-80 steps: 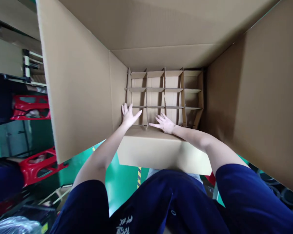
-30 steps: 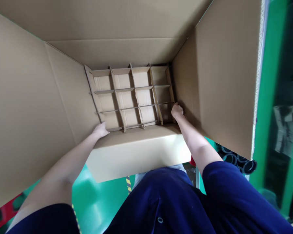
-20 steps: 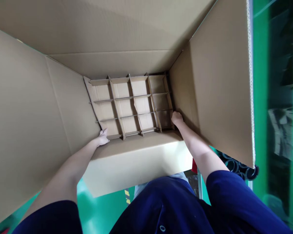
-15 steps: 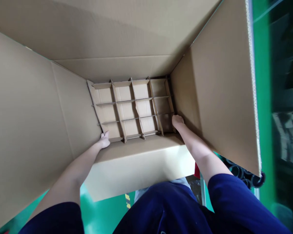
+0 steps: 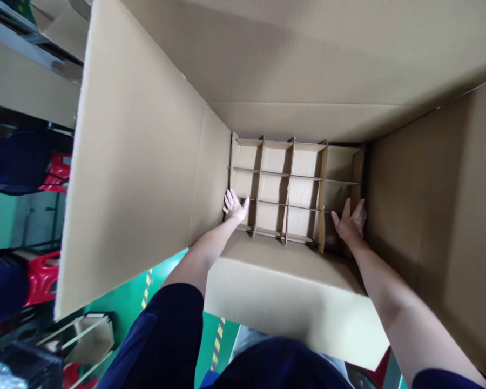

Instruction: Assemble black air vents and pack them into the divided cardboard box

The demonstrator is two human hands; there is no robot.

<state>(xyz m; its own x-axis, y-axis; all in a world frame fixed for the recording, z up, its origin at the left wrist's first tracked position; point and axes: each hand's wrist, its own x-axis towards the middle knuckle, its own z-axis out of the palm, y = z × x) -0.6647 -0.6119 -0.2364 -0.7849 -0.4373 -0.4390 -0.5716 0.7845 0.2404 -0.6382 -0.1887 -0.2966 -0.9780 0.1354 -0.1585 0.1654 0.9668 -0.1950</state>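
Note:
A large open cardboard box (image 5: 291, 273) stands before me with its flaps spread. Down inside it lies a cardboard divider grid (image 5: 290, 175) of several square cells. My left hand (image 5: 235, 207) rests at the grid's near left corner, fingers spread, beside the box's left wall. At the near right cells is my right hand (image 5: 350, 220), its fingers apart over the grid's edge by the right wall. Neither hand is closed round anything. Part of the near right corner is hidden under my right hand.
The left flap (image 5: 133, 162) stands out wide. Beyond it are red stools (image 5: 44, 278) with people in dark clothes seated, and a small carton (image 5: 91, 337) low down. Yellow-black tape (image 5: 217, 343) marks the green floor.
My view has swung left, so the box appears further right. Both hands have gone from curled at the grid's sides to spread fingers.

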